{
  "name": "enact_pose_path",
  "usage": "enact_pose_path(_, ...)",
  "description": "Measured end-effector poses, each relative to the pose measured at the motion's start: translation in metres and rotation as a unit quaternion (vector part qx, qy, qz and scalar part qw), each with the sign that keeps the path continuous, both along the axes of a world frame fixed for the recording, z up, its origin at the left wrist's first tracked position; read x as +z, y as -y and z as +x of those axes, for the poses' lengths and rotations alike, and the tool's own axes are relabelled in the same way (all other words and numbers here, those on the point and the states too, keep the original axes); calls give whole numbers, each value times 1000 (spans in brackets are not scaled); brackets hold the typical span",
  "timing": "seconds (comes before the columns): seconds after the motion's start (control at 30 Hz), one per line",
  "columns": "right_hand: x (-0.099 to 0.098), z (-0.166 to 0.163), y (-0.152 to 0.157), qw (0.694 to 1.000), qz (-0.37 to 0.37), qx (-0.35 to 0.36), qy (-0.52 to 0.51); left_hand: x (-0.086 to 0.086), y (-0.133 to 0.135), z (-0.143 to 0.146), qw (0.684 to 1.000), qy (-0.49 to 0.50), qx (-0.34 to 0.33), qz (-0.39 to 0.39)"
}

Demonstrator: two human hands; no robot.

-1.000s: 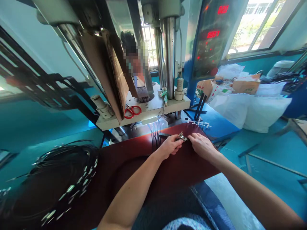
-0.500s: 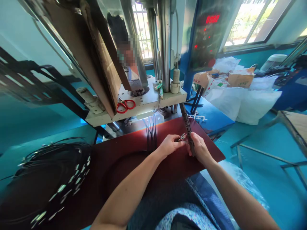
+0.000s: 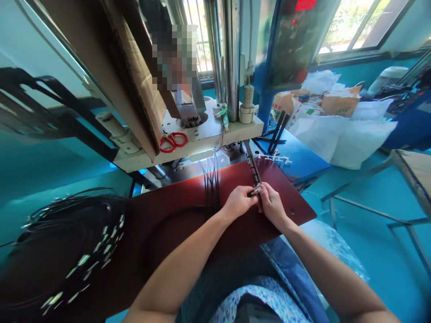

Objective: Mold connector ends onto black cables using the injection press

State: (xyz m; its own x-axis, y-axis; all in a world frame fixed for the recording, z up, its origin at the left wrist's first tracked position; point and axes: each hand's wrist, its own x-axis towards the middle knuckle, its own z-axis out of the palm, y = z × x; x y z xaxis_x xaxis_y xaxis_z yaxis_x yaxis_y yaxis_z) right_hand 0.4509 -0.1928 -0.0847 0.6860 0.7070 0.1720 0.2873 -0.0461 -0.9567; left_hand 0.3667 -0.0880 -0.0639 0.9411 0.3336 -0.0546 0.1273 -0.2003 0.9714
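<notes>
My left hand (image 3: 239, 202) is closed around a small bunch of silvery metal pieces (image 3: 256, 190) whose exact kind I cannot make out. With thumb and fingers together, my right hand (image 3: 274, 207) pinches at the same pieces from the right. Just beyond both hands lies a dark, slotted metal bar (image 3: 252, 165), its far end at the machine's lower plate and its near end hidden by my fingers. Several thin black cables (image 3: 211, 184) run from the machine over the red-brown board (image 3: 182, 233) left of my hands.
A press-like machine plate (image 3: 215, 137) stands ahead, with red-handled scissors (image 3: 173, 141) on it. Coiled black cables with pale ends (image 3: 111, 233) lie at left. White branched pieces (image 3: 276, 157) rest on a blue table at right. Behind the machine is a person with a blurred face.
The slotted bar has moved left and away from me, toward the machine. My right hand has left its grip along the bar and come to the metal pieces beside my left hand.
</notes>
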Motion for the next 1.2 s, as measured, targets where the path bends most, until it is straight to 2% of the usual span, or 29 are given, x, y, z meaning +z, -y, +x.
enact_pose_path(0.1,1,0,1,999,14,15,-36,7,-4,-3,998,-1,-15,-56)
enact_pose_path(0.17,4,0,3,997,29,13,-74,12,-7,-4,995,0,16,-94)
enact_pose_path(0.23,6,0,5,995,39,5,-97,14,-11,-4,993,9,47,-109)
enact_pose_path(0.3,6,0,6,993,45,4,-105,14,-13,-3,994,10,49,-95)
enact_pose_path(0.4,5,0,6,993,51,15,-104,13,-12,-3,999,4,39,-16)
enact_pose_path(0.47,4,0,6,993,53,17,-103,14,-9,-4,996,-2,42,80)
enact_pose_path(0.57,3,0,7,992,57,18,-110,17,-3,-6,975,-15,49,215)
enact_pose_path(0.67,4,-1,7,991,60,23,-114,19,1,-6,961,-40,47,271)
enact_pose_path(0.77,5,-1,7,990,58,28,-122,17,-2,-3,971,-53,25,232)
enact_pose_path(0.87,7,-2,7,990,59,35,-119,13,-7,0,992,-51,-11,112)
enact_pose_path(0.97,8,-2,6,991,58,34,-115,11,-9,3,999,-45,-16,13)
enact_pose_path(1.03,8,-2,5,991,59,28,-117,11,-9,4,999,-43,-6,8)
enact_pose_path(1.2,5,-1,5,991,62,16,-121,11,-7,5,996,-7,18,83)
